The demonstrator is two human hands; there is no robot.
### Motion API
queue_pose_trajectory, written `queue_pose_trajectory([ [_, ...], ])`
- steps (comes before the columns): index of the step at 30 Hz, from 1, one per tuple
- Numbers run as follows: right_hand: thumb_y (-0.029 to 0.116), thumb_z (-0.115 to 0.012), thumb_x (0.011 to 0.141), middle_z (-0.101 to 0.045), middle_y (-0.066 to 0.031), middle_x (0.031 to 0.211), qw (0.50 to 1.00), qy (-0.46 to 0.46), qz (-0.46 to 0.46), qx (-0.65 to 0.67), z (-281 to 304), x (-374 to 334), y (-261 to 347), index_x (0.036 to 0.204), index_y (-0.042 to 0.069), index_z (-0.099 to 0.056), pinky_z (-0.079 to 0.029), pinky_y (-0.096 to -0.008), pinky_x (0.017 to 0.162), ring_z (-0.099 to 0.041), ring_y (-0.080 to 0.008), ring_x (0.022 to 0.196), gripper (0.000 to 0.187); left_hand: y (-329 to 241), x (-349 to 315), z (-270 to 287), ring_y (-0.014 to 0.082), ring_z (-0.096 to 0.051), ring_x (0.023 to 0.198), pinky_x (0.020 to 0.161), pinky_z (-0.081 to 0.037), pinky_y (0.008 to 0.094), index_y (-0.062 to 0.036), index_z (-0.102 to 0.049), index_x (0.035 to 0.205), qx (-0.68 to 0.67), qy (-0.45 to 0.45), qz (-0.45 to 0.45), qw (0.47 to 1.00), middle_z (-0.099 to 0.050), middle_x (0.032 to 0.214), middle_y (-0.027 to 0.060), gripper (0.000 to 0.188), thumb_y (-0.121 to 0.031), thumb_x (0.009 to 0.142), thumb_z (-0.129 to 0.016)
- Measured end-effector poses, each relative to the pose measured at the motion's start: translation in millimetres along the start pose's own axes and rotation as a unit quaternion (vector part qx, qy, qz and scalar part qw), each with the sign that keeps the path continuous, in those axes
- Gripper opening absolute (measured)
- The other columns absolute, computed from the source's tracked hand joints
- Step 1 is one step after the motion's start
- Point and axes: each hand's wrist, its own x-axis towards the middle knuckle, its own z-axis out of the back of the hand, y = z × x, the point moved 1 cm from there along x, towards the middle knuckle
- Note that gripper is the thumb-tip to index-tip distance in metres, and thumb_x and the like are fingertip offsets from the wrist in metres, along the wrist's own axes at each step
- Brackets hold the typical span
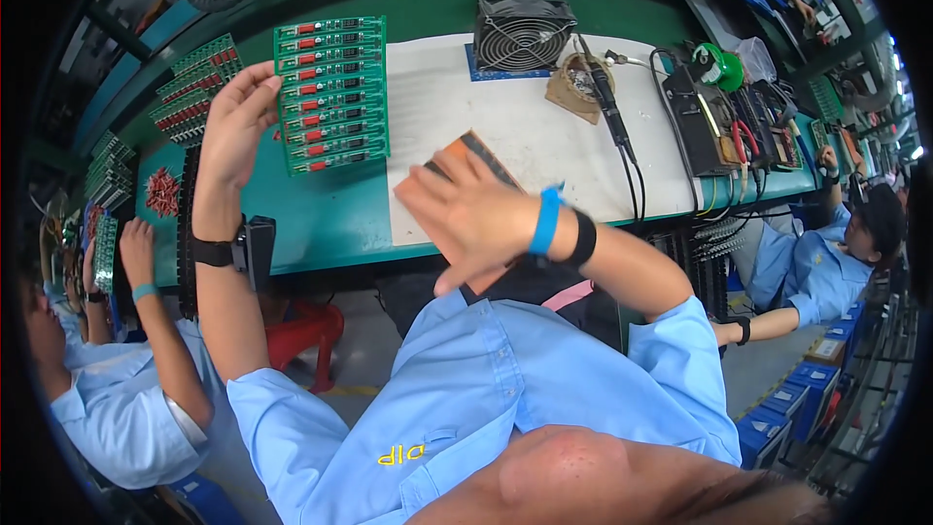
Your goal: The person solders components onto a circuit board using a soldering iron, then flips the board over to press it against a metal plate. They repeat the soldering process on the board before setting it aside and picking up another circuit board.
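My left hand pinches the left edge of a green circuit board panel, held up and tilted above the bench. Rows of red and black parts run across the panel. My right hand, slightly blurred, is stretched out with its fingers apart over an orange-brown rectangular board with a dark surface. The hand covers most of that board, and I cannot tell whether it presses on it. A blue strap and a black band circle my right wrist; a black device is strapped to my left wrist.
Stacked circuit panels and a pile of small red parts lie to the left. A black fan, a soldering iron and a dark tool box stand farther back and right. Co-workers sit on both sides.
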Motion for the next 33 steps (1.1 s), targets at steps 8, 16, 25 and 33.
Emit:
queue_pose_trajectory([
  [8, 0.002, -0.071, 0.082, -0.046, -0.0363, 0.155, 0.989, -0.104, -0.062, -0.084, -5, -70, 47, 0.152, -0.004, -0.049, -0.042, -0.0531, 0.119, -0.047, -0.0559, 0.142, 0.075, 41, -10, -59, 0.0166, -0.069, 0.108, 0.095, -0.055, 0.0350, -0.0007, -0.061, 0.138, -0.190, -0.069, 0.039, 0.979, -0.072, 0.122, 0.0083, 0.032, -0.015, 0.110, -0.060],
  [16, 0.002, -0.061, 0.103, -0.061, -0.0202, 0.144, 0.839, -0.341, -0.301, 0.298, 76, -136, -6, 0.148, -0.005, -0.050, -0.049, -0.0410, 0.109, -0.063, -0.0297, 0.130, 0.047, 51, -34, -105, 0.0172, -0.069, 0.111, 0.097, -0.054, 0.0362, -0.0006, -0.060, 0.138, -0.252, -0.062, 0.059, 0.964, -0.072, 0.123, 0.0084, 0.033, -0.015, 0.109, -0.062],
  [25, 0.006, -0.071, 0.098, -0.061, -0.0154, 0.143, 0.700, -0.390, -0.171, 0.573, 38, -90, -42, 0.149, -0.002, -0.045, -0.043, -0.0385, 0.115, -0.058, -0.0224, 0.134, 0.058, 66, -66, -159, 0.0127, -0.069, 0.103, 0.088, -0.058, 0.0314, 0.0028, -0.063, 0.134, -0.241, -0.020, 0.047, 0.969, -0.072, 0.117, 0.0070, 0.030, -0.014, 0.109, -0.063],
  [33, 0.013, -0.083, 0.093, -0.064, -0.0146, 0.138, 0.751, -0.358, -0.217, 0.510, 14, -65, -41, 0.143, 0.000, -0.047, -0.048, -0.0370, 0.112, -0.063, -0.0210, 0.126, 0.063, 53, -79, -175, 0.0112, -0.070, 0.101, 0.088, -0.058, 0.0290, 0.0049, -0.064, 0.131, -0.224, -0.009, 0.042, 0.974, -0.073, 0.112, 0.0073, 0.028, -0.011, 0.108, -0.064],
])
